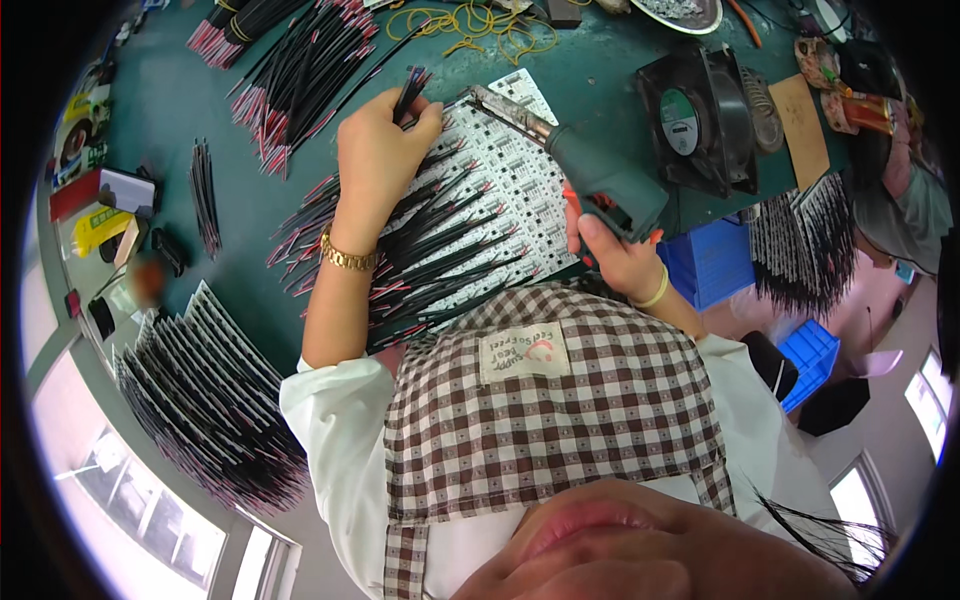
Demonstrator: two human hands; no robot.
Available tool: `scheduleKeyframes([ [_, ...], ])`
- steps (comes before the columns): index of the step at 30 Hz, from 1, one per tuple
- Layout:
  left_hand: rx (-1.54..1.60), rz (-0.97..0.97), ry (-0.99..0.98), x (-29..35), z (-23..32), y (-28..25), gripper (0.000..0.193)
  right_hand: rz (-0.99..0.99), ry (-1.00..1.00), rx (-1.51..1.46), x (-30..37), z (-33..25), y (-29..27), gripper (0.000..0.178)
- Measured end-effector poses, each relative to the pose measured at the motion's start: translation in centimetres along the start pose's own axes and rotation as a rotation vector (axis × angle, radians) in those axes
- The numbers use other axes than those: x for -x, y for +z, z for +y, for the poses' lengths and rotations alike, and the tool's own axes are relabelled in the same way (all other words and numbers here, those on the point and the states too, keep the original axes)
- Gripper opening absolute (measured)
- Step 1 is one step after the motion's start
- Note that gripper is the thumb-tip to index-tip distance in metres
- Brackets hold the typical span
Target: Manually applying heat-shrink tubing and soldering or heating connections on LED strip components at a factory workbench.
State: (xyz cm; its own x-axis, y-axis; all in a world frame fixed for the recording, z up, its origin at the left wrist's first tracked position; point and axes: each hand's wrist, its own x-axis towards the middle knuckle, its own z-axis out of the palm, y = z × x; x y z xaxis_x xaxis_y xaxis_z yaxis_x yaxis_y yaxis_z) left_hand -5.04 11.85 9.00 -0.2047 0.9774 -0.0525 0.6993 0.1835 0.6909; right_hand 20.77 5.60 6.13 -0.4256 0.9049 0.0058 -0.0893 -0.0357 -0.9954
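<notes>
Work looks part done: black wires fan across left part of white circuit board, right part not yet wired; loose wire pile left, by far edge of tabletop. Board lies at tabletop's near edge, just right of left hand. Left fingers pinched on wire bundle; right hand fingers wrapped round soldering gun, tip near left fingers.

White circuit board hidden on its left beneath black wires; dark strands partly covered by the left hand gripping them; right hand partly hidden by the soldering gun, whose tip contact is too small to tell; metal dish cut off by the upper edge; reddish-brown object blurred.
</notes>
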Motion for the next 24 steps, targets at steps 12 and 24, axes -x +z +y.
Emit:
scheduleKeyframes([
  [12,-0.058,0.024,-0.004,-0.9,-1.9,0.7,0.025,-0.009,0.042,0.170,-1.0,-0.2,1.0,0.019],
  [24,-0.060,0.012,-0.005,-1.0,-2.3,1.2,0.025,-0.011,-0.050,0.325,-1.5,-0.4,0.8,0.016],
])
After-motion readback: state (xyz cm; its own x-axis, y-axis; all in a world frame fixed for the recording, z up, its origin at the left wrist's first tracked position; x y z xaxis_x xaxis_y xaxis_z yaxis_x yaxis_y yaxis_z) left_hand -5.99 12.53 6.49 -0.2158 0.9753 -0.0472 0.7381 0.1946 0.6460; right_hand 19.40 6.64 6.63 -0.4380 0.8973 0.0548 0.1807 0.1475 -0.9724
